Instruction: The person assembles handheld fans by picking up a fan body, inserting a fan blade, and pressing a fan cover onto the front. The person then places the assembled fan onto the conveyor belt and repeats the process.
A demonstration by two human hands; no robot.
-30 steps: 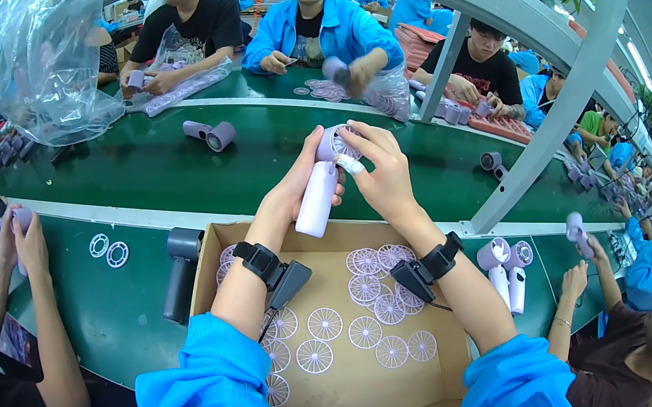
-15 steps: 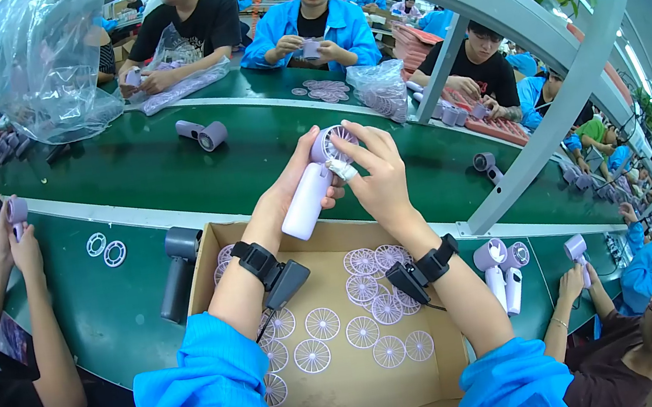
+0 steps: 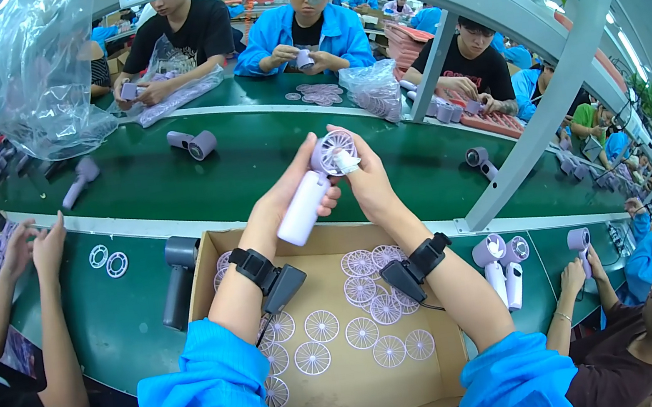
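I hold a small lilac hand-held fan [image 3: 308, 198] up over the green conveyor belt [image 3: 252, 160]. My left hand [image 3: 289, 195] wraps its white handle. My right hand [image 3: 364, 174] presses on the round fan head, where a spoked grille sits. Below my wrists an open cardboard box [image 3: 441, 355] holds several loose round lilac grilles [image 3: 370, 331]. Both wrists wear black strapped devices.
A grey tool [image 3: 177, 276] leans at the box's left. Two ring parts [image 3: 107, 260] lie on the belt. Finished fans [image 3: 500, 266] stand to the right. Other workers sit across the belt and on both sides. A clear plastic bag [image 3: 42, 77] hangs upper left.
My hands and the fan have stayed nearly in place, with the right fingers shifting on the fan head. The fan pieces on the belt have drifted left.
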